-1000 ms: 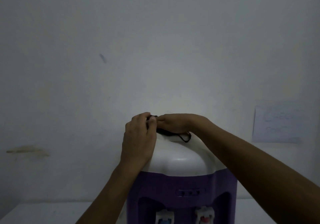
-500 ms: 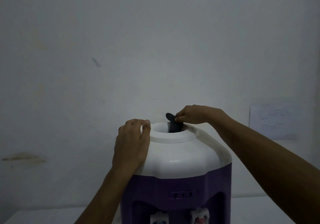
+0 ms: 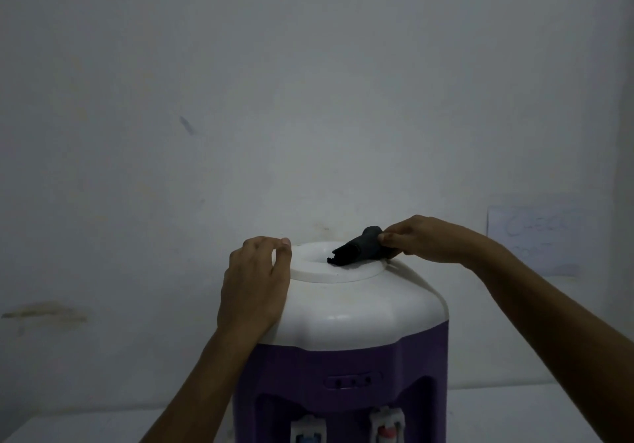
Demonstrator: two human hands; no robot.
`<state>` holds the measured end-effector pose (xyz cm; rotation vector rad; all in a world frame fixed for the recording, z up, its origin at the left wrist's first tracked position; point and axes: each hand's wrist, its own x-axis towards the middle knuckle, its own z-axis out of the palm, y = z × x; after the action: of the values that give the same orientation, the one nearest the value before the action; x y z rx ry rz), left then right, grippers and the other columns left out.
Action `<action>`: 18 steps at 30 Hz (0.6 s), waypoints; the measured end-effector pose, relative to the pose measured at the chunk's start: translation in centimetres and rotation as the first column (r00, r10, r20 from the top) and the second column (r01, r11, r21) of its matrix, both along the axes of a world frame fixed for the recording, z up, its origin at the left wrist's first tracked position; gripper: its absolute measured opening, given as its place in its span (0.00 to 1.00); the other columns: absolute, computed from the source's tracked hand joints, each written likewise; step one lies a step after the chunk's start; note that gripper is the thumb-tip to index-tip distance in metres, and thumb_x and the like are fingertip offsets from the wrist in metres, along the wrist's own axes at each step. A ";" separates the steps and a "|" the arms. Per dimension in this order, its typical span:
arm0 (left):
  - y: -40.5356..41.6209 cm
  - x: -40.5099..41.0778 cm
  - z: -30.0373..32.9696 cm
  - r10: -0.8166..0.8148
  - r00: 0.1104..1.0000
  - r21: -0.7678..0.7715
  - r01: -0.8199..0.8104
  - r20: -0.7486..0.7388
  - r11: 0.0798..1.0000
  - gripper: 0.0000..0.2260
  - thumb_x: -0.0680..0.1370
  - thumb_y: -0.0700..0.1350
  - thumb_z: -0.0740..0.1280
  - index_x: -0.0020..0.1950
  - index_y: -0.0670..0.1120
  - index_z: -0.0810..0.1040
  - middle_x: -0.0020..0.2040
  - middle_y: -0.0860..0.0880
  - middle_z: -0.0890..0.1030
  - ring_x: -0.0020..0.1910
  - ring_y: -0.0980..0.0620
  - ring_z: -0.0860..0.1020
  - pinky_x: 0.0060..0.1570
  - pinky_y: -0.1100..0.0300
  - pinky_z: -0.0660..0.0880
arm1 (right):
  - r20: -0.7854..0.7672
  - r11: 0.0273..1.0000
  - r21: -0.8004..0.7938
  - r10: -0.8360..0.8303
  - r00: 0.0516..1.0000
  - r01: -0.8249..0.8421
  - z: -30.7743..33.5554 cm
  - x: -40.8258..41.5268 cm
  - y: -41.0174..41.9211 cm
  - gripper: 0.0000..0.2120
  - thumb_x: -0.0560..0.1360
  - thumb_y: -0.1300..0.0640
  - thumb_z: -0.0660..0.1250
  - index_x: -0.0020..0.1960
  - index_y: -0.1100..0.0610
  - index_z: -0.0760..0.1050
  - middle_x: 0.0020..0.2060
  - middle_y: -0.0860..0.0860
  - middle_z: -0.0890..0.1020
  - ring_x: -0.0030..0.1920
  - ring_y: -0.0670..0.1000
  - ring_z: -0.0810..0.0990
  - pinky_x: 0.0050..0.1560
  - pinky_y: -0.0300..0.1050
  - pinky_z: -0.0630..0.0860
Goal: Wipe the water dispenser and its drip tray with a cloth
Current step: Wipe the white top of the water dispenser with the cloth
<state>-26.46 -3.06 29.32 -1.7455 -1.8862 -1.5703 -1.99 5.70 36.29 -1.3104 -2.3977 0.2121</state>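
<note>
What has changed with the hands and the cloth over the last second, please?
The right hand has drawn the dark cloth up out of the dispenser's top opening and rightward; it now lies across the rim, pinched at one end. A second ago both hands met over the opening. The left hand has moved to the top's left side and stays resting there.

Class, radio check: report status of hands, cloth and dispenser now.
Left hand rests on water dispenser top. Right hand pinches dark cloth over the rim. No obstruction seen.
</note>
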 end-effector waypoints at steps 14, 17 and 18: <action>-0.3 0.2 0.2 0.012 1.000 -0.028 -0.012 -0.026 1.000 0.17 0.81 0.52 0.52 0.60 0.48 0.76 0.63 0.50 0.75 0.62 0.48 0.69 0.60 0.55 0.64 | -0.059 0.990 -0.072 0.116 0.992 -0.120 -0.7 -3.3 -3.9 0.31 0.71 0.27 0.46 0.66 0.40 0.70 0.64 0.44 0.74 0.65 0.49 0.70 0.64 0.47 0.63; -0.3 0.2 0.2 0.004 1.000 -0.027 -0.005 -0.014 1.000 0.16 0.81 0.51 0.52 0.60 0.48 0.76 0.63 0.49 0.75 0.63 0.47 0.69 0.60 0.53 0.65 | -0.024 0.982 -0.031 0.183 0.983 -0.184 -0.6 -4.4 -4.3 0.15 0.75 0.37 0.60 0.55 0.43 0.73 0.50 0.44 0.79 0.51 0.47 0.76 0.51 0.42 0.72; -0.3 0.2 0.2 0.001 1.000 -0.029 -0.001 -0.012 1.000 0.16 0.81 0.51 0.53 0.60 0.48 0.76 0.63 0.48 0.75 0.63 0.47 0.69 0.61 0.53 0.65 | -0.018 0.979 -0.011 0.206 0.978 -0.206 -0.5 -4.3 -4.3 0.09 0.75 0.44 0.63 0.54 0.44 0.74 0.47 0.43 0.79 0.49 0.46 0.77 0.48 0.41 0.72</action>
<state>-26.25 -3.37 29.54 -1.7616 -1.9137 -1.5359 -6.30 1.36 35.80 -1.0598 -2.5206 0.2954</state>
